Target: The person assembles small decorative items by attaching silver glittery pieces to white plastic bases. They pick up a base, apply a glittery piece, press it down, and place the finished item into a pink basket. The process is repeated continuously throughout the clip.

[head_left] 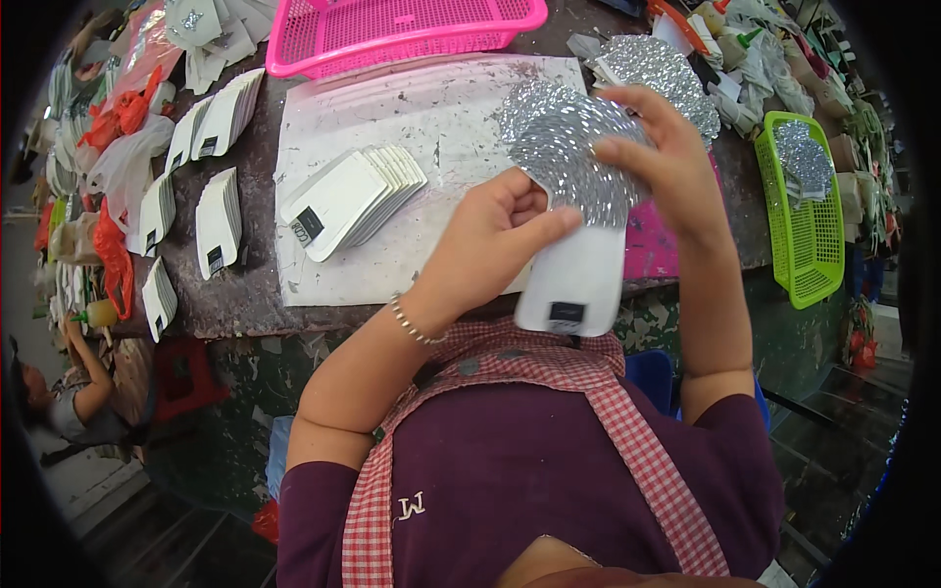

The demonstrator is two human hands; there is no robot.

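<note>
Over the table's front edge I hold a fanned stack of insoles (573, 279), their wide rounded ends covered in silver glitter and the narrow ends white. A small black label is on the top one's white end. My left hand (490, 240) grips the stack's left side, thumb on top and the other fingers curled at the edge. My right hand (667, 162) holds the glittery end from the right, thumb and forefinger on its surface; its other fingers are partly hidden. Left of my hands, a slanted stack of white insoles (338, 206) with a black label lies on a stained white sheet (461, 98).
Several smaller white stacks (218, 220) stand at the left. A pink basket (407, 39) sits at the back. More silver glitter insoles (662, 83) lie back right, near a green basket (804, 235). A magenta sheet (652, 240) is under my right arm. Far left, another person (88, 382) holds a bottle.
</note>
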